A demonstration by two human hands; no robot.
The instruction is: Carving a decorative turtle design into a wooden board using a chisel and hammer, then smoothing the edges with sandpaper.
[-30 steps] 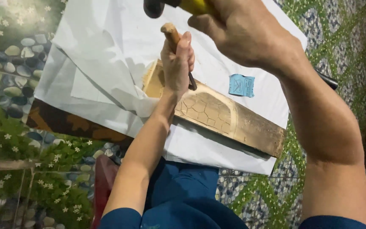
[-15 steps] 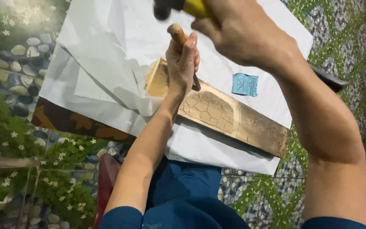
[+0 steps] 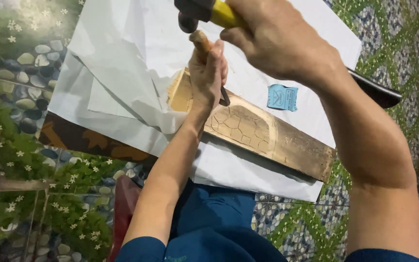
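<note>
A long wooden plank (image 3: 267, 136) carved with a honeycomb-like pattern lies slanted on white paper sheets (image 3: 136, 63). My left hand (image 3: 208, 73) grips a chisel (image 3: 201, 41) with a wooden handle, its dark blade touching the carved wood. My right hand (image 3: 282, 43) holds a hammer (image 3: 204, 12) with a yellow handle and dark head, right above the chisel's handle end.
A small blue packet (image 3: 282, 97) lies on the paper beyond the plank. A dark, flat tool (image 3: 379, 92) pokes out past my right forearm. Around the paper is a floor mat with pebble, leaf and flower print (image 3: 20, 160). My blue-clad legs (image 3: 214, 223) sit below.
The hammer has come down from the top edge toward the chisel handle. My left hand keeps the chisel on the same spot of the plank; the view has shifted slightly.
</note>
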